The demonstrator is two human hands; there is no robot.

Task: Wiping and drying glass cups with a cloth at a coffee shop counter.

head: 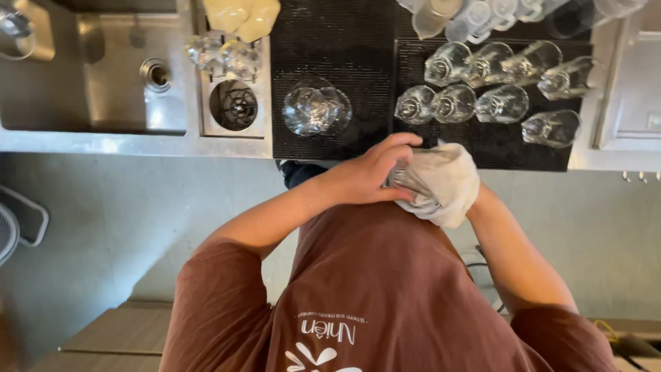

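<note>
While wrapped under the left hand (368,172) fingers, a clear glass (407,184) being wiped, white cloth (447,182) hiding the right hand (475,196); beyond the fingertips, upturned glasses (482,89) drying, seemingly finished.

Cloth (447,182): off-white, plain. Glass (407,180) under the left-hand fingers (396,143): clear. Mats (344,62) beyond the fingers: black, fine grid texture. Glasses (482,89) on them: clear. Sink (96,76), far left of the fingers: grey steel. Shirt (385,289): brown with white print. Floor (138,200): grey.
</note>
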